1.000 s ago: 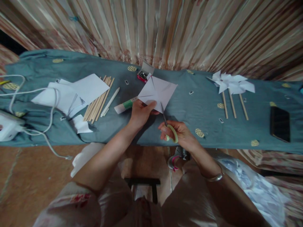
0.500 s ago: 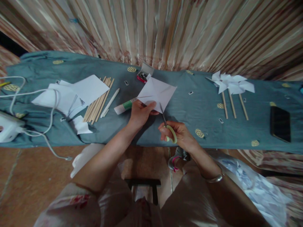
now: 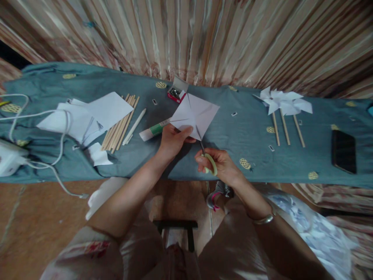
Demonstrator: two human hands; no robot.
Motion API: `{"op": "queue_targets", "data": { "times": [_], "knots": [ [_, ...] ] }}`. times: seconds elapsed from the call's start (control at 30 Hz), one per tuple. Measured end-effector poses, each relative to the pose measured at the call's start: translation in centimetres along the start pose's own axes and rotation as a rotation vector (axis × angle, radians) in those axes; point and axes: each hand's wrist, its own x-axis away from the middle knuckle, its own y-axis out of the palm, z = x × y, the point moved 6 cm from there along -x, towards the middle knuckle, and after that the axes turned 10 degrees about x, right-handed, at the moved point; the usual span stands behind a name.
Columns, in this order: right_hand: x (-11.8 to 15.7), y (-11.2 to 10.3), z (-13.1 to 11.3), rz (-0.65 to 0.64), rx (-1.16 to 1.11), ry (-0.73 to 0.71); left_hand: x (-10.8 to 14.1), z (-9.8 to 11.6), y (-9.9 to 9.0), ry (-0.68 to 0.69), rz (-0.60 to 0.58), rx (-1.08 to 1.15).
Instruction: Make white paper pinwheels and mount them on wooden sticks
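My left hand [image 3: 175,142] pinches a square of white paper [image 3: 201,111], thumb on top near its lower corner. Slits run in from the paper's corners toward its middle. In my right hand [image 3: 217,161] are scissors [image 3: 210,162] with pale green handles, their blades at the paper's near corner. A green and white glue stick [image 3: 151,131] lies beside my left hand. Just behind the paper stands a small red open box [image 3: 176,94] with metal bits in it.
Wooden sticks [image 3: 121,124], a white pen [image 3: 134,126] and white paper sheets [image 3: 107,111] lie to the left, near a white cable [image 3: 62,147]. Paper pinwheels [image 3: 287,102] on sticks and a black phone [image 3: 344,151] lie to the right on the blue-green cloth [image 3: 250,120].
The paper has shifted slightly right, and a slit at its far corner now shows more plainly. Both hands keep nearly the same place and the same hold.
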Motion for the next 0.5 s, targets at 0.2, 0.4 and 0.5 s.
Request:
{"op": "queue_targets", "data": {
  "times": [0.2,0.4,0.5],
  "knots": [
    [0.14,-0.18,0.26,0.029,0.005,0.033,0.13,-0.02,0.11,0.003,-0.02,0.002],
    [0.1,-0.36,0.29,0.036,0.024,0.017,0.33,-0.12,0.13,-0.008,-0.007,-0.013],
    [0.04,-0.37,0.25,0.032,0.028,0.011,0.29,-0.11,0.14,-0.005,-0.007,-0.01]
  ]
}}
